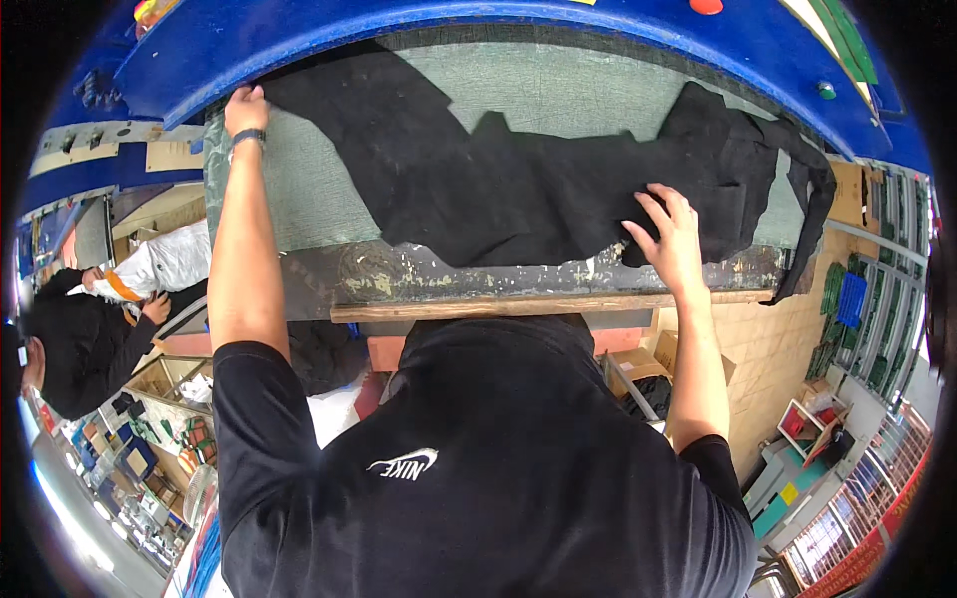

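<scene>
A long, irregular piece of black fabric (528, 189) lies across the green-grey worktop (319, 189), from its far left corner to beyond its right edge. At the far left, my left hand (245, 112) pinches the fabric's end between thumb and fingers. My right hand (670, 234) is open over the right part of the fabric, fingers spread and bent, the fingertips at the cloth. Around there the fabric is bunched and layered, and a narrow strip of it hangs over the near right edge.
A blue machine beam (478, 22) spans the far side of the worktop. Along the near edge runs a wooden strip (518, 305). At left, another person handles white cloth (164, 264). Cardboard boxes (638, 364) stand below the table; metal racks (887, 289) are at right.
</scene>
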{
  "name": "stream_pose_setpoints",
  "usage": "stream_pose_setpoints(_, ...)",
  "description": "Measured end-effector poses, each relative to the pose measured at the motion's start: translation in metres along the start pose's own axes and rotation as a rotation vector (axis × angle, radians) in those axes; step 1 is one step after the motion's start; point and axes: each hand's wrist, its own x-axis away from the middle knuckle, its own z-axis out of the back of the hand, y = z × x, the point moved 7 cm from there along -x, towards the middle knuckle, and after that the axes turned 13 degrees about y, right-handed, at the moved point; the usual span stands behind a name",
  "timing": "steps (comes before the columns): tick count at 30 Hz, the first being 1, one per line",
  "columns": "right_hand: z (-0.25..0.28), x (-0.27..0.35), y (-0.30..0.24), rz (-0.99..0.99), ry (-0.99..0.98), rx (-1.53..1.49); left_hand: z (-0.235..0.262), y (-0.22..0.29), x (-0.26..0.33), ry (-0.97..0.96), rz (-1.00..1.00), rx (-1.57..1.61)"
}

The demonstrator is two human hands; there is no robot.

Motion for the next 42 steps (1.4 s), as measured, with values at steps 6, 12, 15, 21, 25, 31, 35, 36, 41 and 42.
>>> stream_pose_setpoints(6, 0.002, 0.004, 0.016, -0.089, 0.044, 0.11, 0.011, 0.104, 0.167, -0.219, -0.138, -0.267)
stream_pose_setpoints(12, -0.016, -0.028, 0.035, -0.07, 0.152, 0.206, -0.004, 0.136, 0.248, -0.368, -0.207, -0.545)
stream_pose_setpoints(15, -0.027, -0.036, 0.049, -0.118, 0.114, 0.265, -0.012, 0.137, 0.253, -0.366, -0.162, -0.425)
stream_pose_setpoints(21, -0.055, -0.036, 0.028, -0.075, 0.013, 0.286, -0.002, 0.113, 0.187, -0.063, -0.218, -0.21)
stream_pose_setpoints(25, -0.094, -0.047, -0.023, 0.004, -0.024, 0.201, 0.01, 0.05, 0.091, 0.027, -0.246, -0.265)
stream_pose_setpoints(31, -0.11, -0.046, -0.039, -0.034, -0.063, 0.156, 0.03, -0.015, 0.07, -0.15, -0.063, -0.489)
stream_pose_setpoints(35, -0.111, -0.036, -0.034, -0.024, -0.097, 0.194, 0.051, 0.015, 0.153, -0.457, 0.039, -0.547)
stream_pose_setpoints(36, -0.112, -0.035, -0.034, -0.036, -0.09, 0.187, 0.057, 0.026, 0.175, -0.476, 0.049, -0.513)
stream_pose_setpoints(41, -0.115, -0.039, -0.036, -0.027, -0.087, 0.194, 0.064, 0.016, 0.202, -0.269, 0.088, -0.398)
stream_pose_setpoints(42, -0.115, -0.041, -0.037, -0.023, -0.085, 0.195, 0.062, 0.017, 0.2, -0.248, 0.091, -0.365)
